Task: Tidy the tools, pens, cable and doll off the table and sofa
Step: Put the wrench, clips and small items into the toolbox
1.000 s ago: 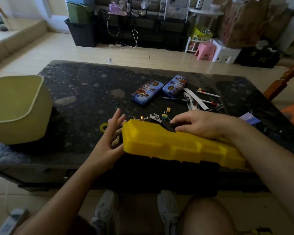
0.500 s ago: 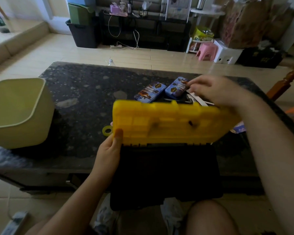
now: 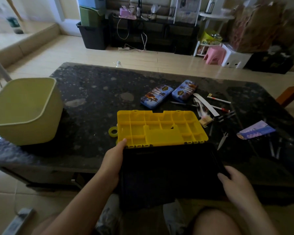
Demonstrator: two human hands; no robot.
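A black plastic toolbox sits at the near edge of the dark speckled stone table, open; its yellow compartmented lid lies folded back flat on the table. The left hand lies along the box's left wall, thumb pressed on the lid's near-left corner; its fingers are hidden behind, so its grip seems to pinch that corner. The right hand, somewhat blurred, has a spread grip, straight fingertips touching the box's right rim.

The task's loose pens lie scattered right of the lid, with a small pointed metal tool near them; two blue printed pencil tins lie just behind the lid. A yellow tape roll touches the lid's left edge; a pale green plastic bin stands at the table's left end; a purple card lies far right.
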